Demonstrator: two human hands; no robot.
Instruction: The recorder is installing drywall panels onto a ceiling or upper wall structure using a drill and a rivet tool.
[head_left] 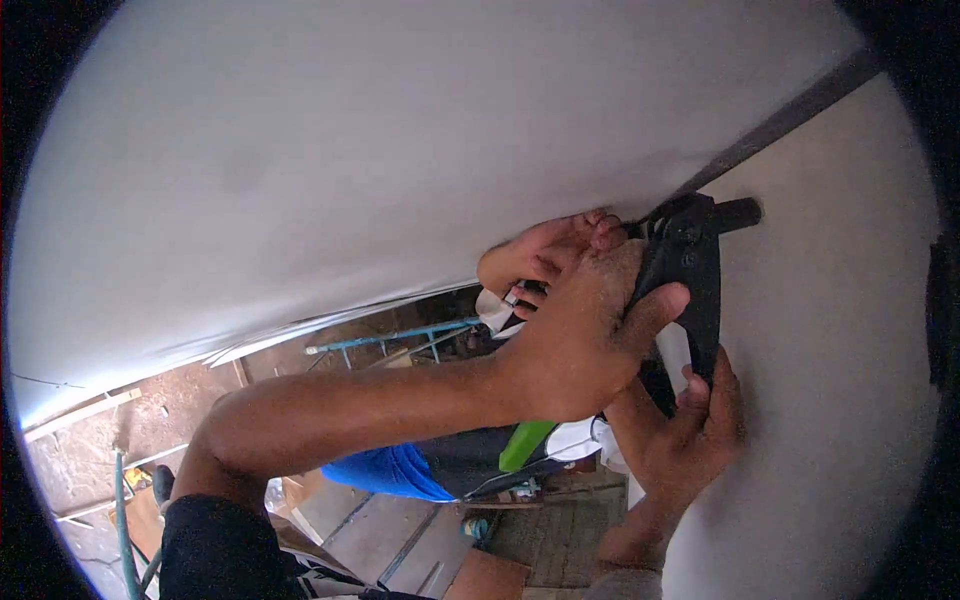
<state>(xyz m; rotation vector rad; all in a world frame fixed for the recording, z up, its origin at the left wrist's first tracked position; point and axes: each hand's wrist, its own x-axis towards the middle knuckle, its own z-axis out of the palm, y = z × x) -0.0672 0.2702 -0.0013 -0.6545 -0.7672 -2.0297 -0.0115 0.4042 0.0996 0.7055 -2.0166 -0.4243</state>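
Seeing both hands, left hand and right hand, clamped tight on black hand riveter against white panel; I judge squeeze mid-way.

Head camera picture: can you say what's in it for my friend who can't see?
Two bare hands, the left hand and the right hand, squeeze a black hand riveter against a white panel. Another person's hand is by the tool's tip.
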